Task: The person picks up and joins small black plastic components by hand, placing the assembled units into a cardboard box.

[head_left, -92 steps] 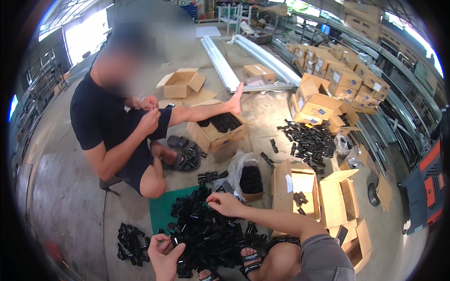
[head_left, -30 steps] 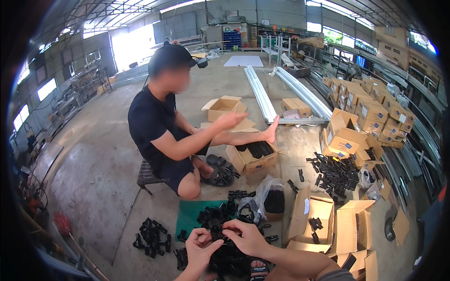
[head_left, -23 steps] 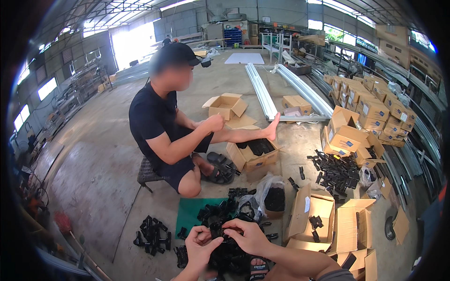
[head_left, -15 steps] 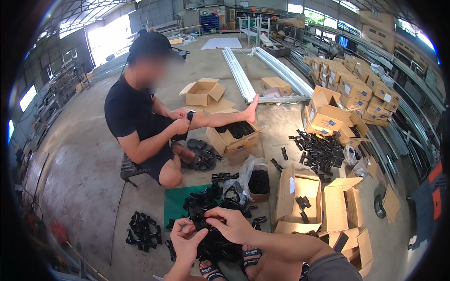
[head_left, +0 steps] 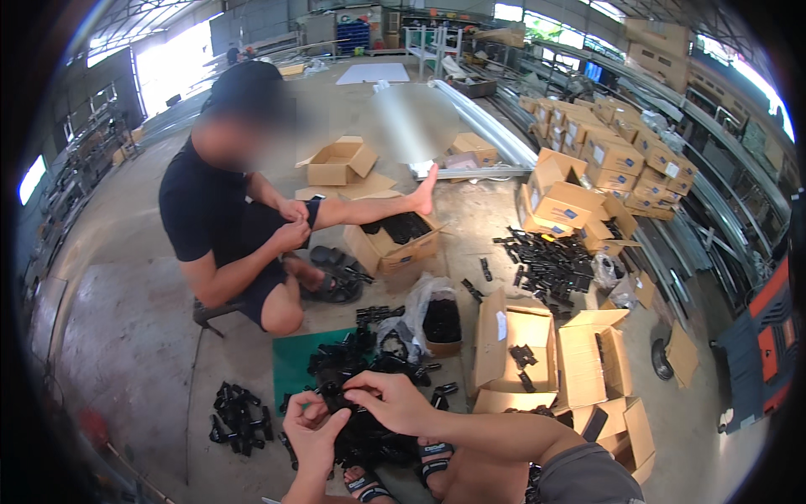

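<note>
A small black plastic fitting [head_left: 332,390] is held between my two hands over a heap of similar black parts [head_left: 369,437]. Fingers curled, my left hand [head_left: 312,430] grips it from the left and below. From the right, my right hand [head_left: 390,401] pinches it with thumb and fingertips. The fitting's exact kind is hard to make out against the dark heap. Under part of the heap lies a green mat [head_left: 290,361]. To the left is a smaller pile of black fittings [head_left: 239,420].
A person [head_left: 222,202] sits on a low stool at the left, one leg stretched over an open carton [head_left: 395,252]. Open cardboard boxes [head_left: 516,349] stand at my right. Beyond lie another black-fitting pile [head_left: 550,269], stacked cartons [head_left: 621,155] and long metal profiles [head_left: 491,126].
The whole scene has shifted left in view. My hands keep nearly the same grip on the fitting. The other person's hands have come closer together near the knee.
</note>
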{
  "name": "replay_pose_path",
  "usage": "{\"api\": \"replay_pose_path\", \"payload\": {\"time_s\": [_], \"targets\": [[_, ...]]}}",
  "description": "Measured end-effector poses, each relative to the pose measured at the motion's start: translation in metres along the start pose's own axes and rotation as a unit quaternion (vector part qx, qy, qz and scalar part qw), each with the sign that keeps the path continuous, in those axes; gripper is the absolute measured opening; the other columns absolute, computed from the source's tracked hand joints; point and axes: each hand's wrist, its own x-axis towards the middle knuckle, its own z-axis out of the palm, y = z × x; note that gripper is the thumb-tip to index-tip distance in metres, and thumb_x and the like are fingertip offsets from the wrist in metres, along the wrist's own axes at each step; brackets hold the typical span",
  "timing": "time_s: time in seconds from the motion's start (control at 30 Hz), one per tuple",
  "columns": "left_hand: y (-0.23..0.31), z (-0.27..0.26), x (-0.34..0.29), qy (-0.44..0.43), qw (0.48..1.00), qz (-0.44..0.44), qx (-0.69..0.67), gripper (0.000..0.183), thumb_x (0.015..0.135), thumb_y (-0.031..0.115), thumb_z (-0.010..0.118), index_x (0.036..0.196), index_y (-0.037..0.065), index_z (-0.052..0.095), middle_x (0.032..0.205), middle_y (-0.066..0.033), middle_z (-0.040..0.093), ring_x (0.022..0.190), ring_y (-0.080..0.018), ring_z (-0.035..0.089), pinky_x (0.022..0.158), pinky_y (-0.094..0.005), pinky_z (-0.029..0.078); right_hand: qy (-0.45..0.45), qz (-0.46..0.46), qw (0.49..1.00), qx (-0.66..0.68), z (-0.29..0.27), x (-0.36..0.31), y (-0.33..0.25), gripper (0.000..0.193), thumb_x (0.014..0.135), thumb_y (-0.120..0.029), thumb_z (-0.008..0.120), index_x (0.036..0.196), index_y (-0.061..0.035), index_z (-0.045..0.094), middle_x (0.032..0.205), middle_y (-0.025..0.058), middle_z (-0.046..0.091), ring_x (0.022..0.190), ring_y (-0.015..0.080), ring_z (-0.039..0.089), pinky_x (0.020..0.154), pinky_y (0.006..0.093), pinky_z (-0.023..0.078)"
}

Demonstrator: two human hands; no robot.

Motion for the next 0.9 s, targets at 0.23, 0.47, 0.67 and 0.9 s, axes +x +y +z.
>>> {"api": "replay_pose_path", "payload": {"time_s": [0.23, 0.47, 0.67, 0.9], "targets": [[-0.003, 0.004, -0.002, -0.003, 1.000, -0.013, 0.005, 0.045, 0.078, -0.016, 0.074, 0.108, 0.004, 0.048, 0.107, -0.0157, 0.071, 0.099, -0.0180, 0.069, 0.086, -0.0280, 0.057, -0.001, 0.013, 1.000, -0.007, -0.006, -0.004, 0.002, 0.023, 0.099, -0.015, 0.064, 0.115, 0.0015, 0.068, 0.090, 0.0054, 0.071, 0.081, 0.0066, 0.063, 0.072, 0.0247, 0.051], [-0.004, 0.005, -0.001, -0.006, 1.000, -0.014, -0.010, 0.045, 0.078, -0.017, 0.074, 0.110, 0.002, 0.048, 0.108, -0.0163, 0.071, 0.100, -0.0189, 0.069, 0.089, -0.0299, 0.057, 0.003, 0.012, 0.999, -0.036, -0.006, -0.002, -0.003, 0.025, 0.099, -0.016, 0.064, 0.115, 0.0017, 0.068, 0.092, 0.0082, 0.072, 0.080, 0.0097, 0.066, 0.073, 0.0264, 0.053], [-0.004, -0.007, -0.002, -0.004, 1.000, -0.023, 0.014, 0.044, 0.078, -0.010, 0.080, 0.110, 0.001, 0.052, 0.114, -0.0148, 0.069, 0.104, -0.0179, 0.067, 0.092, -0.0313, 0.057, 0.011, -0.046, 0.994, -0.102, 0.001, -0.002, 0.005, 0.024, 0.096, -0.012, 0.066, 0.114, 0.0029, 0.068, 0.097, 0.0125, 0.074, 0.088, 0.0141, 0.070, 0.078, 0.0290, 0.055], [-0.003, -0.006, -0.004, -0.018, 0.999, -0.032, -0.003, 0.039, 0.081, -0.009, 0.078, 0.111, 0.002, 0.054, 0.114, -0.0104, 0.070, 0.106, -0.0132, 0.065, 0.094, -0.0291, 0.056, -0.033, -0.019, 0.990, -0.137, -0.002, -0.004, -0.011, 0.020, 0.101, -0.014, 0.057, 0.109, 0.0033, 0.063, 0.092, 0.0127, 0.072, 0.084, 0.0185, 0.071, 0.075, 0.0307, 0.054]]}}
